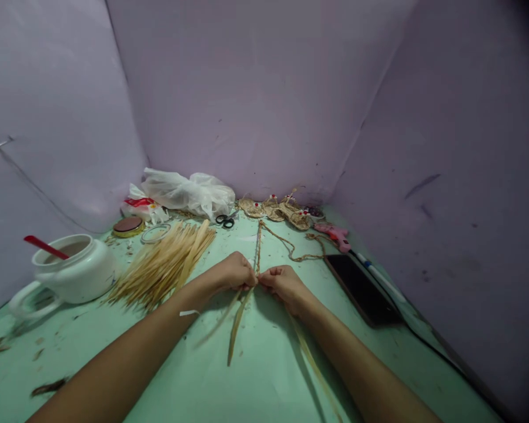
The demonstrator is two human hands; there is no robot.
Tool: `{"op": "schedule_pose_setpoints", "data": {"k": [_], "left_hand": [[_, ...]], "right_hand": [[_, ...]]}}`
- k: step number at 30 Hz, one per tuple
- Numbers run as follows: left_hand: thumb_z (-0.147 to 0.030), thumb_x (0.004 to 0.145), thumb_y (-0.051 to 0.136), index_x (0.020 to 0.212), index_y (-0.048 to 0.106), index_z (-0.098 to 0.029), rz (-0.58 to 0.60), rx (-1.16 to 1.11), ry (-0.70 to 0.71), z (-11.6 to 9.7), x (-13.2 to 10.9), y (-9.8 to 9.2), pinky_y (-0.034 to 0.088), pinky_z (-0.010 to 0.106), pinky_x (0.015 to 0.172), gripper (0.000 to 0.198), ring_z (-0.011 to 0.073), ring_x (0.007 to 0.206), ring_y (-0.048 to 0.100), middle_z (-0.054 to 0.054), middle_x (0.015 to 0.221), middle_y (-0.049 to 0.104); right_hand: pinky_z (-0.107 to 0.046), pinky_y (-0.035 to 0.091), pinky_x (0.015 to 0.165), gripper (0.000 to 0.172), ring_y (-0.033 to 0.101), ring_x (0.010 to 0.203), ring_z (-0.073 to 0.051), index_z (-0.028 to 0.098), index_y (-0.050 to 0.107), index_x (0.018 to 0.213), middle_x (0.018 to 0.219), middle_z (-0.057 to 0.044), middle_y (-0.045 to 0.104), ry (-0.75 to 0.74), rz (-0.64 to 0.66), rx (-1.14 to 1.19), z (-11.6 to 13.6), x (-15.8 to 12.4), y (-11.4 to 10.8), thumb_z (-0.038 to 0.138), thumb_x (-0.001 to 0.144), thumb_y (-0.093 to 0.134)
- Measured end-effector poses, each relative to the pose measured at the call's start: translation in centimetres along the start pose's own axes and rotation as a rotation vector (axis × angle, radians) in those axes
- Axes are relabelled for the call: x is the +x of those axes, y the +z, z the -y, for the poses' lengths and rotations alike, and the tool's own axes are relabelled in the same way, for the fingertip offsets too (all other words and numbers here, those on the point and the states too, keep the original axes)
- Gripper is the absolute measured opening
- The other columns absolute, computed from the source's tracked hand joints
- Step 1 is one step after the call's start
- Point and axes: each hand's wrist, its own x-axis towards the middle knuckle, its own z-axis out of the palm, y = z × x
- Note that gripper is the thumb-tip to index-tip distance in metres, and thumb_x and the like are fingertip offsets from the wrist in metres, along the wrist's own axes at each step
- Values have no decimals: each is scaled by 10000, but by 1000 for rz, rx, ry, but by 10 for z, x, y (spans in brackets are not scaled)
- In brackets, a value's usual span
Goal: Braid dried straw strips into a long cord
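Observation:
A thin plaited straw cord (pixel 259 247) runs down the middle of the table, and both hands meet at its near end. My left hand (pixel 238 271) is closed around the cord's end and the loose strands there. From the right side, my right hand (pixel 282 283) pinches a strand at the same spot, its fingertips touching or almost touching the left hand. Loose flat straw strands (pixel 237 329) hang toward me from below the hands. Another long strand (pixel 311 352) trails under my right wrist. Between the fingers, the exact crossing of the strands is hidden.
Left are a straw bundle (pixel 167 264), a white pot (pixel 86 273) with a red stick, and a round tin (pixel 128 226). Scissors (pixel 226 221), a plastic bag (pixel 189 191) and woven straw pieces (pixel 273 210) lie behind. A phone (pixel 364 291) and pink glue gun (pixel 332 233) lie right.

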Motion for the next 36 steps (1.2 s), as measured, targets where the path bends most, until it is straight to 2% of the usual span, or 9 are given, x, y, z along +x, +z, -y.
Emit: {"op": "schedule_pose_setpoints", "data": {"k": [4, 10, 13, 16, 19, 24, 28, 33, 36], "left_hand": [[-252, 531, 555, 502, 596, -103, -95, 192, -25, -3, -7, -5, 233, 204, 384, 157, 82, 366, 359, -3, 363, 437], [-193, 599, 503, 709, 650, -122, -368, 586, 17, -25, -35, 39, 343, 222, 508, 197, 169, 597, 550, 93, 628, 606], [-185, 616, 485, 730, 645, -131, -360, 676, 94, -30, -41, 45, 363, 237, 540, 204, 187, 647, 568, 98, 672, 615], [-248, 626, 493, 613, 618, -108, -276, 456, 62, -31, -33, 24, 331, 218, 457, 188, 140, 505, 520, 64, 555, 573], [-199, 653, 457, 703, 593, -99, -296, -15, -96, -28, -21, 3, 284, 193, 384, 176, 63, 363, 409, 25, 557, 563], [-114, 629, 462, 583, 526, -92, 116, -430, -231, -15, -7, 9, 264, 165, 354, 81, 44, 340, 388, 4, 462, 497], [-150, 596, 486, 492, 480, -120, 14, -267, -202, -8, -3, 17, 242, 195, 329, 109, 69, 294, 348, -21, 347, 408], [-129, 516, 503, 436, 374, -160, -183, -81, -104, -3, 1, 23, 111, 207, 343, 155, 38, 314, 201, -77, 310, 237], [-120, 495, 506, 453, 384, -154, -248, -68, -59, 3, 6, 28, 106, 211, 365, 134, 37, 365, 195, -78, 355, 234]], "right_hand": [[-203, 113, 350, 111, 225, 318, -31, 148, 469, 473, 346, 71, 346, -29, -43, -18, -4, 3, 2, 200, 565, 506], [-194, 164, 380, 39, 280, 346, -36, 135, 513, 517, 360, 65, 394, -81, -63, 187, -7, -1, 7, 171, 520, 498], [-192, 205, 398, 52, 331, 370, -42, 134, 519, 534, 405, 51, 451, -95, -55, 271, -9, -1, 5, 176, 504, 519], [-197, 198, 395, 75, 321, 363, -43, 140, 511, 533, 402, 53, 441, -81, -23, 279, -11, 0, 2, 202, 518, 549], [-200, 216, 402, 136, 331, 371, -45, 142, 494, 511, 404, 49, 437, -92, 20, 277, -12, 2, 1, 242, 546, 579], [-197, 298, 457, 125, 424, 443, -66, 135, 519, 568, 488, 14, 526, -167, 96, 262, -13, 5, -1, 236, 568, 592], [-191, 312, 467, 133, 443, 480, -75, 133, 525, 596, 537, -1, 559, -238, 105, 30, -16, 8, -5, 250, 593, 588], [-202, 317, 509, 140, 493, 559, -106, 145, 613, 681, 622, -29, 619, -499, -84, -518, -13, -2, -9, 229, 684, 501], [-214, 289, 491, 166, 492, 525, -112, 158, 649, 663, 594, -47, 628, -441, -212, -736, -4, -14, -8, 233, 678, 501]]}}
